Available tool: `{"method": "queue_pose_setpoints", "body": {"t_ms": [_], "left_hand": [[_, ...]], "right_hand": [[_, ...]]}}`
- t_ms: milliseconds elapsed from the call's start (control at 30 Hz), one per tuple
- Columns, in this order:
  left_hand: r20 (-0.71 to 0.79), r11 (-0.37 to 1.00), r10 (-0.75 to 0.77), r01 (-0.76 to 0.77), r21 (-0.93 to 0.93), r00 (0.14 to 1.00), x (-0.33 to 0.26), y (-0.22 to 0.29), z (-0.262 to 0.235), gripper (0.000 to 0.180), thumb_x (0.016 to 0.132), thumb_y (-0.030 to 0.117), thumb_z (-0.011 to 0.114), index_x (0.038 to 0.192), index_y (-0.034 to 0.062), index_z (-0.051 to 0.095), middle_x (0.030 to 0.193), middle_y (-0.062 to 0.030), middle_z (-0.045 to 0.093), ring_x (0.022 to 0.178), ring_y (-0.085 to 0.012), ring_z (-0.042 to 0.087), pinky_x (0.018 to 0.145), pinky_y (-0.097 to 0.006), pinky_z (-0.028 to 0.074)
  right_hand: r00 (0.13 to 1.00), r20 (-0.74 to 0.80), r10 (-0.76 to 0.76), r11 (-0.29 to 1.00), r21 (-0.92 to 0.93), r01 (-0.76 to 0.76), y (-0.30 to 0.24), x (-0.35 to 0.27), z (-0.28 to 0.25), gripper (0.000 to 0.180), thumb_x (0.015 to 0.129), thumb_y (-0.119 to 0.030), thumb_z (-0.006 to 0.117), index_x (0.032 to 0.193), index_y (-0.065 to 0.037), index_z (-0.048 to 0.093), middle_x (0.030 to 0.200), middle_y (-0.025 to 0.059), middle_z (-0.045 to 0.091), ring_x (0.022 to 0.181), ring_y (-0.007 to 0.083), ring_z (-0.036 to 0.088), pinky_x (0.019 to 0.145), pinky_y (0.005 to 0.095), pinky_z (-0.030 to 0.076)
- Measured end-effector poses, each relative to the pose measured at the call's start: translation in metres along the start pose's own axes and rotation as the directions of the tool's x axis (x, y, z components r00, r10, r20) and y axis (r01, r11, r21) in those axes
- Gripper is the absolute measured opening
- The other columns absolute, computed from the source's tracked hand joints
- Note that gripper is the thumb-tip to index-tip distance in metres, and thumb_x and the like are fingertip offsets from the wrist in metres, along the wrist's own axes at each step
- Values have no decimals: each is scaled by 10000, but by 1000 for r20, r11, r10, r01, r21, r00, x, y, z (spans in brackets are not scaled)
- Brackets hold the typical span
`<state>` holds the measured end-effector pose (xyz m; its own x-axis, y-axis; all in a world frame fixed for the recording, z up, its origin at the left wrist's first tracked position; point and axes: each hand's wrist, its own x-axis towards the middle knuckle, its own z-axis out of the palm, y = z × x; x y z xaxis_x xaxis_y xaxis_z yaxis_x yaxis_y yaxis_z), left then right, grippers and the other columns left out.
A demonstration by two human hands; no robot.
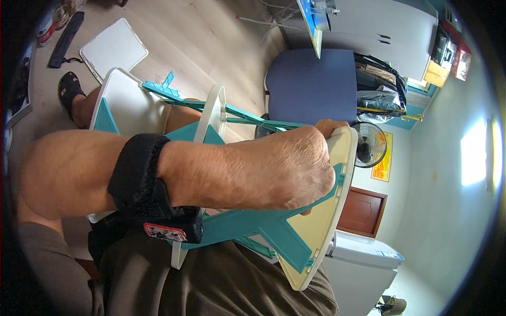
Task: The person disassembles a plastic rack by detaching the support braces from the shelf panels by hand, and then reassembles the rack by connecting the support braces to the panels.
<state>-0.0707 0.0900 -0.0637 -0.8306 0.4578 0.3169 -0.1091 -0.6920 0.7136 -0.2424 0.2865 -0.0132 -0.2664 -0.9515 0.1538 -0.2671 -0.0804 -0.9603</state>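
A hand [284,168] is clenched around the rim of the cream-and-teal plastic shelf rack [316,231] lying across the lap; the other hand is unseen. Mid-assembly; next, steadying the panel, I'd say.

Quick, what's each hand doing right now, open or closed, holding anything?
Left hand: closed, gripping the cream panel of the cream-and-teal plastic rack at its edge.
Right hand: not in view.

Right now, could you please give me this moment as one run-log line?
left hand: grips cream end panel of teal-and-cream plastic rack | black wrist strap on forearm | right hand: not visible | rack rests on lap
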Motion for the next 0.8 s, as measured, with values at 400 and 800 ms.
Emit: {"method": "queue_pose_setpoints", "body": {"t_ms": [400, 800], "left_hand": [[43, 780, 369, -334, 529, 929, 19, 8, 7, 266, 880, 185, 519, 836, -61, 610, 720, -104, 602, 745, -150, 588, 696, -317, 464], [-116, 820, 405, -305, 484, 907, 31, 10, 24, 460, 867, 353, 574, 1000, -85, 529, 878, -236, 582, 823, -324, 632, 798, -373, 509]], "right_hand": [[993, -117, 4, 964, -264, -35, -19, -1, 10, 354, 952, -367, 526, 906, -16, 536, 743, 85, 539, 651, 174, 500, 535, 302, 389], [941, -335, 46, 641, -712, -285, -27, 0, 34, 346, 955, -359, 528, 909, -17, 548, 743, 80, 549, 652, 165, 508, 536, 298, 392]]}}
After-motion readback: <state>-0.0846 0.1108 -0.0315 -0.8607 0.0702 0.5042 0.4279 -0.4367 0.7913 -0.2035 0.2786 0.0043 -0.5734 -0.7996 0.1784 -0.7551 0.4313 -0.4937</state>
